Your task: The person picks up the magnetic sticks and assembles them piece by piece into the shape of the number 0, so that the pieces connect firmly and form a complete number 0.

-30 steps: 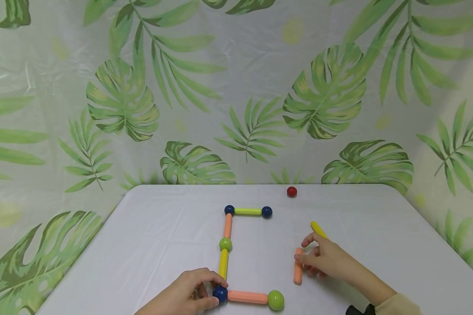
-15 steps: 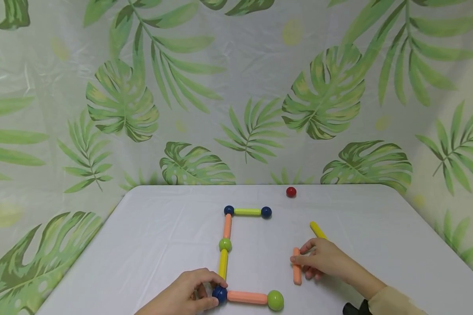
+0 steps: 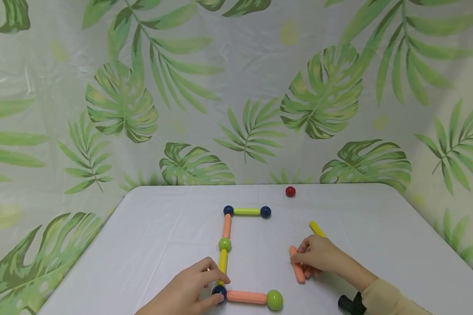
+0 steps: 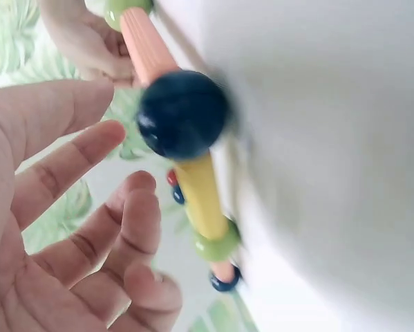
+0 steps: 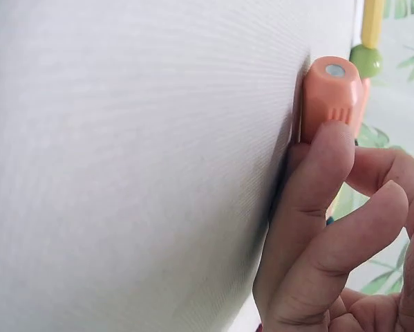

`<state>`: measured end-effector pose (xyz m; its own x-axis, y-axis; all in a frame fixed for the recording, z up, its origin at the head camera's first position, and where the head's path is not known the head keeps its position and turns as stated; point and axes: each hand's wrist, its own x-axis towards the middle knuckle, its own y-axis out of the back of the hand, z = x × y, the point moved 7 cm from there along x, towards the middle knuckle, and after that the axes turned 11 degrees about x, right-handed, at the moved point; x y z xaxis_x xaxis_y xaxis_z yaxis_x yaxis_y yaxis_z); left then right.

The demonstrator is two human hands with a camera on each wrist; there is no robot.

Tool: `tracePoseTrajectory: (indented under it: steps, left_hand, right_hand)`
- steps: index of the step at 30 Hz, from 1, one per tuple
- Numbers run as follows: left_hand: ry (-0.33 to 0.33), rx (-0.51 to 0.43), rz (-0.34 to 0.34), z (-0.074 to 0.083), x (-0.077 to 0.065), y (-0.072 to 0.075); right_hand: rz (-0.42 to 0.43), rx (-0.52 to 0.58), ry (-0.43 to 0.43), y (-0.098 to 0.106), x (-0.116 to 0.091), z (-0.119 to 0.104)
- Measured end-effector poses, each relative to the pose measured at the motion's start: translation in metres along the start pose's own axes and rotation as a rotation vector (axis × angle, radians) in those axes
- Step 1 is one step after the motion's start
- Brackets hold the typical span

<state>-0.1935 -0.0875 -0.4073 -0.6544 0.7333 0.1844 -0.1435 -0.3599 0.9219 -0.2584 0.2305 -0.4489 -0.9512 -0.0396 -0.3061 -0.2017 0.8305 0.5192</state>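
Note:
My right hand (image 3: pixel 319 254) pinches a salmon-orange magnetic stick (image 3: pixel 299 274) at the right of the table; its metal-tipped end faces the camera in the right wrist view. At the near left, my left hand (image 3: pixel 197 282) has its fingers loosely bent around a navy ball (image 4: pixel 182 114), with a gap to the fingers in the left wrist view. From this ball a yellow stick (image 3: pixel 223 258) runs away to a green ball (image 3: pixel 225 244). An orange stick (image 3: pixel 247 297) leads right to a larger green ball (image 3: pixel 274 300).
Beyond the middle green ball, another orange stick (image 3: pixel 227 226) joins a navy ball (image 3: pixel 228 211), a lime stick (image 3: pixel 247 211) and a second navy ball (image 3: pixel 266 212). A loose red ball (image 3: pixel 290 191) lies near the far edge. Behind the right hand lies a yellow stick (image 3: pixel 316 228).
My right fingers have taken hold of the orange stick, and it has turned so its far end tips left. The left hand's fingers have lifted and loosened around the navy ball.

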Motion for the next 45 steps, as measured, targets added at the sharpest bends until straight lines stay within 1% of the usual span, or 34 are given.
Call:
tracePoseTrajectory:
  steps: [1,4,6,7,9,14,18,21,27,31,37,45]
  left_hand:
    - [-0.057,0.054,0.048,0.007,0.003,0.002]
    - [-0.168,0.173,0.132,0.023,0.014,0.003]
    - [-0.210,0.203,0.141,0.030,0.022,0.000]
    - [-0.216,0.210,0.128,0.033,0.026,-0.003]
    - [-0.217,0.212,0.090,0.037,0.033,-0.007]
    - [-0.232,0.249,0.036,0.044,0.046,-0.016]
    - [-0.195,0.254,-0.027,0.042,0.050,-0.022]
    - [-0.171,0.245,-0.053,0.041,0.051,-0.024]
    - [-0.163,0.216,-0.053,0.041,0.052,-0.024]
    - [-0.156,0.206,-0.061,0.041,0.052,-0.025]
    - [-0.158,0.216,-0.059,0.042,0.053,-0.025]
    - [-0.133,0.202,-0.081,0.039,0.054,-0.027]
  right_hand:
    - [-0.002,0.006,-0.003,0.000,0.000,0.000]
    - [-0.009,0.021,-0.022,-0.001,0.001,0.002]
    - [-0.014,0.040,-0.037,-0.002,0.003,0.004]
    - [-0.019,0.054,-0.043,-0.003,0.003,0.004]
    - [-0.028,0.082,-0.045,-0.004,0.003,0.004]
    - [-0.051,0.138,-0.042,-0.007,0.001,0.000]
    - [-0.075,0.167,-0.035,-0.012,-0.001,-0.005]
    - [-0.097,0.185,-0.027,-0.017,-0.001,-0.007]
    - [-0.178,0.238,0.005,-0.029,-0.002,-0.010]
    - [-0.213,0.254,0.022,-0.035,-0.004,-0.011]
    - [-0.228,0.267,0.009,-0.041,-0.007,-0.011]
    - [-0.231,0.268,-0.001,-0.045,-0.010,-0.012]
